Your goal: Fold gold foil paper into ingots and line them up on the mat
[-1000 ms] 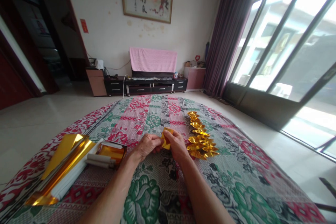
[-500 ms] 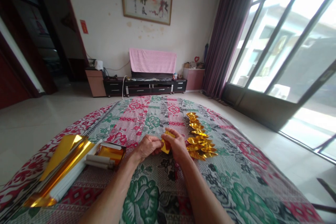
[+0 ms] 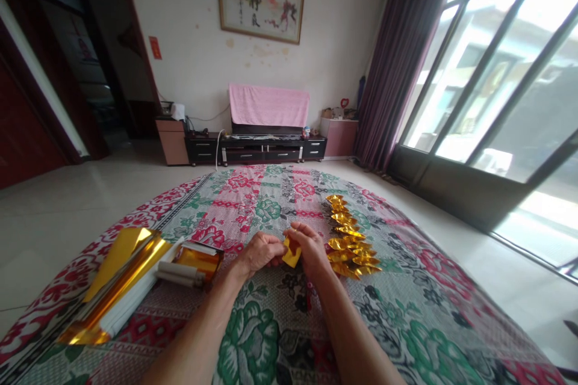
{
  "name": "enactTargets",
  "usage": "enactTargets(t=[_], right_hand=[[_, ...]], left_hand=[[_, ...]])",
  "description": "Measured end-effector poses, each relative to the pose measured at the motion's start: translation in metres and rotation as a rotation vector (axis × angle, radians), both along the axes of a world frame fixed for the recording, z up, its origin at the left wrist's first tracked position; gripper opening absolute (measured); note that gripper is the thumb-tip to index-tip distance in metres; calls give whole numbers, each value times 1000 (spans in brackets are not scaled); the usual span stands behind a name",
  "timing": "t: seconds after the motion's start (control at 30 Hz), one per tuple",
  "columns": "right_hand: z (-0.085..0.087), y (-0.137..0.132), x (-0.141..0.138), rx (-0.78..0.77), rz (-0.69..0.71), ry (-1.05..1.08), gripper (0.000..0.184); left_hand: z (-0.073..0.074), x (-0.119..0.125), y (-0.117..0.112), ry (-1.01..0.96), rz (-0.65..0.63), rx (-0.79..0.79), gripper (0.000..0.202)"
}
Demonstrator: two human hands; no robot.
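My left hand (image 3: 261, 251) and my right hand (image 3: 308, 246) are closed together on a small piece of gold foil paper (image 3: 291, 252), held just above the flowered cloth (image 3: 271, 325). Both pinch it between fingers and thumb, and the fingers cover most of it. To the right of my right hand lies a row of several folded gold paper pieces (image 3: 350, 237), running away from me.
At the left on the cloth lies a stack of gold foil sheets (image 3: 112, 283) with white paper rolls (image 3: 178, 274) and a small open foil pack (image 3: 198, 257). Beyond the cloth is tiled floor, a low TV cabinet (image 3: 266, 145) and glass doors at the right.
Both hands have turned the gold paper and drawn it lower between the fingers, so less of it shows. The view has shifted slightly.
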State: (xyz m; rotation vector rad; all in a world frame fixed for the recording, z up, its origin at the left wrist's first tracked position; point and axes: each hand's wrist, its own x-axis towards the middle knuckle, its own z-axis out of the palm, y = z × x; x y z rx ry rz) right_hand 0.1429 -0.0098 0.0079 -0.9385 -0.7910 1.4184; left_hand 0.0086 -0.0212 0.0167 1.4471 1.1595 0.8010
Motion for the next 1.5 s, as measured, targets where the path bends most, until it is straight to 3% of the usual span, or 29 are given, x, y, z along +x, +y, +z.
enactTargets(t=[0.17,0.43,0.77,0.93,1.13,1.3,1.5], right_hand=[[-2,1,1,7,-6,10,33],[4,-4,3,61,90,27,40],[5,-5,3,92,137,-27,33],[3,-3,3,107,157,-108,37],[2,-5,5,135,167,-135,36],[-1,-3,3,152,142,-117,33],[-7,2,1,159,55,-134,34]], left_hand=[[4,1,-2,-16,29,-13,19],[-2,-1,3,-232,205,-32,25],[1,2,3,-203,188,-19,26],[2,3,1,-157,147,12,24],[-4,3,3,-83,123,72,26],[-8,5,5,-35,113,95,26],[-3,3,2,-78,79,79,28]])
